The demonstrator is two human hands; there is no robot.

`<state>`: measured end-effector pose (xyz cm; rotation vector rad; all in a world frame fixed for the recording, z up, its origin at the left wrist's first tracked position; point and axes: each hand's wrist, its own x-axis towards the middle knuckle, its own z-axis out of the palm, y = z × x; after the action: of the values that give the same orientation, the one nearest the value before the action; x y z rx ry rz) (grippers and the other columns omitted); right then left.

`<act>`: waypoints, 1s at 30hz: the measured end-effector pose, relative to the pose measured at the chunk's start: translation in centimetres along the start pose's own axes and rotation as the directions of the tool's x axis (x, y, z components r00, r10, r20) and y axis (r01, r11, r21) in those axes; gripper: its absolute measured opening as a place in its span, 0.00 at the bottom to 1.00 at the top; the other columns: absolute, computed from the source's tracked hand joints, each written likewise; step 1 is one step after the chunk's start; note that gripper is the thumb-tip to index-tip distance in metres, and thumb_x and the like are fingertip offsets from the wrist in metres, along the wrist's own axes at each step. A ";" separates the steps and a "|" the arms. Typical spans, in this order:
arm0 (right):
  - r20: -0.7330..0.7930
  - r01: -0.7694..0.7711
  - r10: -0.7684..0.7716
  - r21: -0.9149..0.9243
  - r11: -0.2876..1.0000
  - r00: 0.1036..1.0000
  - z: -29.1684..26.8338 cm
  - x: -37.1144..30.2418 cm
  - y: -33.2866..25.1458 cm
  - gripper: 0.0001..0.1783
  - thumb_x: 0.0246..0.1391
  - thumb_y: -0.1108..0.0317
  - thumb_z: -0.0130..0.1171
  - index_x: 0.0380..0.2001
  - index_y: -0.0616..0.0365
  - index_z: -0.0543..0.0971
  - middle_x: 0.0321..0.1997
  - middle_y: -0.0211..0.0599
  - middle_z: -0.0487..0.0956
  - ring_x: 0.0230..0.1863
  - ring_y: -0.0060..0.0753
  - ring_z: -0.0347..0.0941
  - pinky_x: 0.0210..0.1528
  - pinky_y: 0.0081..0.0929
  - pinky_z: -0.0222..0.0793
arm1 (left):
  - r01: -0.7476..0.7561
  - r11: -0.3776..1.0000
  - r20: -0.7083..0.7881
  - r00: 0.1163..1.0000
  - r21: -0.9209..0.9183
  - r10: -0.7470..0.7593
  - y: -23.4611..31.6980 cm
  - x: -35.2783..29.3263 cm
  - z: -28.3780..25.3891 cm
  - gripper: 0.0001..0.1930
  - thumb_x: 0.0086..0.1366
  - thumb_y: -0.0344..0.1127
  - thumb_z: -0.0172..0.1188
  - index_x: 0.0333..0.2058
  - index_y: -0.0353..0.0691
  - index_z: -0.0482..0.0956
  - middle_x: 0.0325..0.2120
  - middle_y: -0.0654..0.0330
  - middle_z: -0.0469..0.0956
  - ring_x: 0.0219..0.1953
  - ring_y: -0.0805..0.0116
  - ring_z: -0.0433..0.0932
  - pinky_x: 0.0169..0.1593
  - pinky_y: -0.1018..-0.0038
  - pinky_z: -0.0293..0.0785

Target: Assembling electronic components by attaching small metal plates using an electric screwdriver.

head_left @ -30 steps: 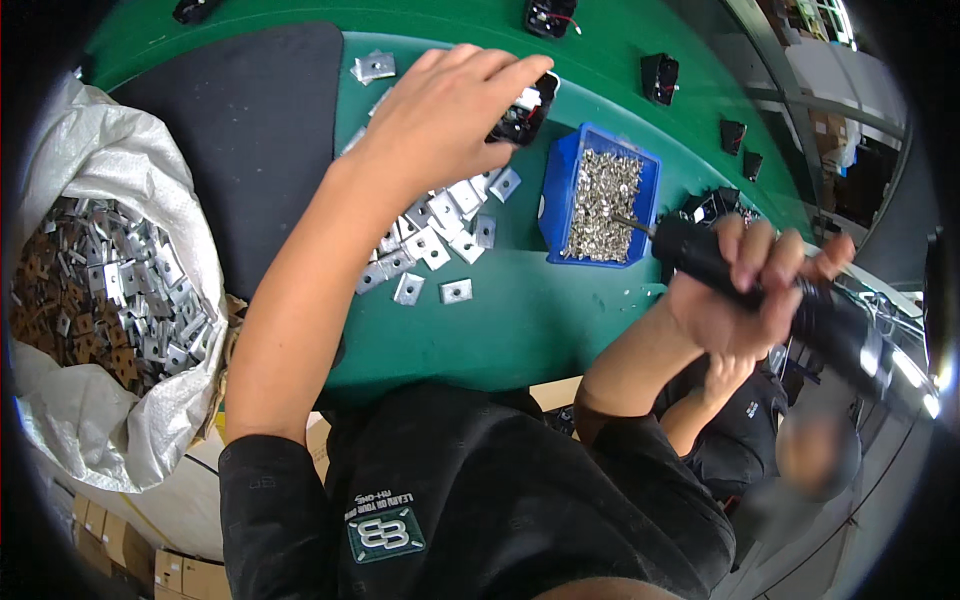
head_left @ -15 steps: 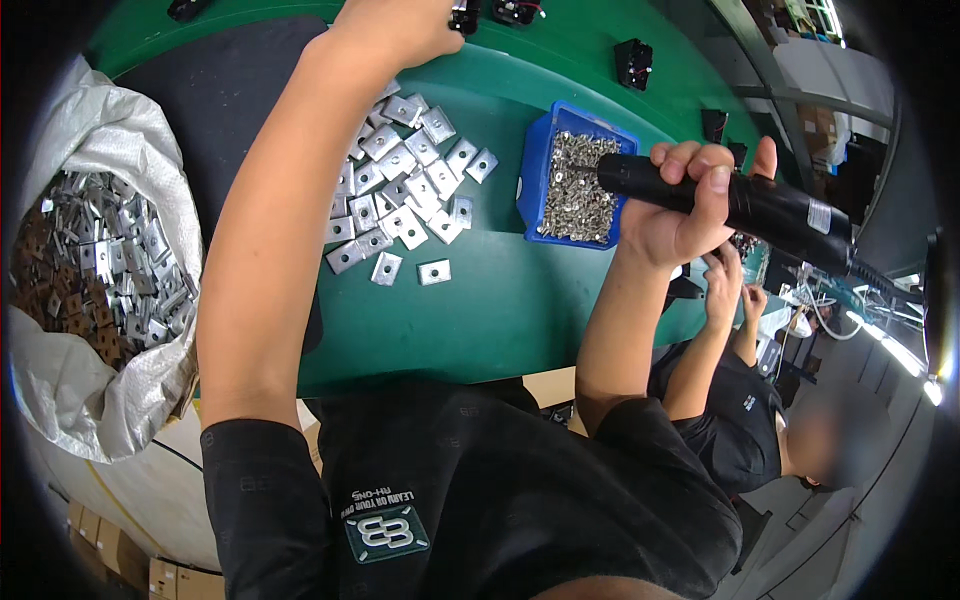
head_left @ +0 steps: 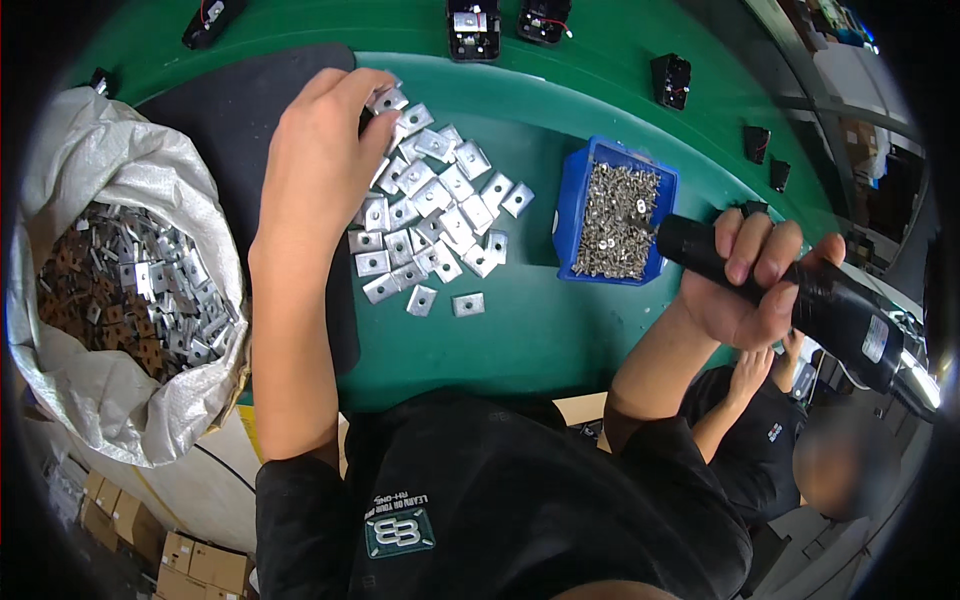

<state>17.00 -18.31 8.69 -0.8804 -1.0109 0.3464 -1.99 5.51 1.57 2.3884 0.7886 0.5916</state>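
My left hand is at the far left of a pile of silver metal plates, each with a hole. Thumb and fingers close round one metal plate at the pile's edge. In my right hand is a black electric screwdriver, held level with its cord end to the right. Its nose points left at a blue bin full of small screws. The bit is hard to make out against the screws.
On the left a white woven sack holds many more plates. Black casings stand along the green table's far side, one with a plate inside. A black mat lies beneath my left arm. A co-worker sits at the right.
My left hand has come back from the black casing at the far side to the plates and closed on one. The screwdriver stays in my right hand, near the bin. The view has shifted.
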 end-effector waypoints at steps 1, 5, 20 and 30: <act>-0.005 0.007 -0.007 0.009 1.000 1.000 -0.1 0.0 0.0 0.30 0.55 0.67 0.57 0.61 0.46 0.62 0.30 0.27 0.69 0.26 0.22 0.64 0.34 0.26 0.58 | -0.005 1.000 -0.001 1.000 0.012 0.005 0.1 0.1 -0.1 0.14 0.56 0.28 0.64 0.42 0.37 0.79 0.34 0.54 0.79 0.31 0.61 0.77 0.36 0.70 0.74; -0.080 -0.006 0.007 0.008 1.000 0.997 0.0 -0.1 -0.4 0.30 0.53 0.67 0.58 0.60 0.47 0.63 0.29 0.26 0.68 0.26 0.21 0.64 0.35 0.24 0.59 | 0.067 0.997 0.057 0.996 0.029 -0.068 0.2 1.0 0.0 0.09 0.55 0.28 0.65 0.36 0.34 0.78 0.29 0.54 0.78 0.27 0.61 0.77 0.34 0.70 0.74; -0.210 0.023 -0.051 -0.135 0.991 0.976 -0.5 -0.9 -1.5 0.30 0.53 0.66 0.60 0.59 0.47 0.62 0.27 0.24 0.66 0.24 0.19 0.61 0.31 0.23 0.57 | -0.256 0.963 0.153 0.958 0.081 0.241 6.1 13.2 1.6 0.09 0.53 0.33 0.65 0.33 0.36 0.81 0.29 0.51 0.79 0.34 0.55 0.77 0.41 0.64 0.72; -0.201 0.045 -0.065 -0.101 0.994 0.977 -0.9 -1.4 -2.5 0.32 0.52 0.69 0.63 0.59 0.47 0.63 0.28 0.25 0.69 0.24 0.21 0.64 0.31 0.24 0.58 | -0.213 0.948 0.260 0.954 0.235 0.150 6.1 16.2 4.7 0.07 0.51 0.37 0.67 0.24 0.40 0.84 0.28 0.53 0.81 0.38 0.53 0.78 0.45 0.59 0.69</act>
<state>16.77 -21.12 9.58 -0.9520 -0.8651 0.1574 14.88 10.10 5.53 2.7324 0.5712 0.2717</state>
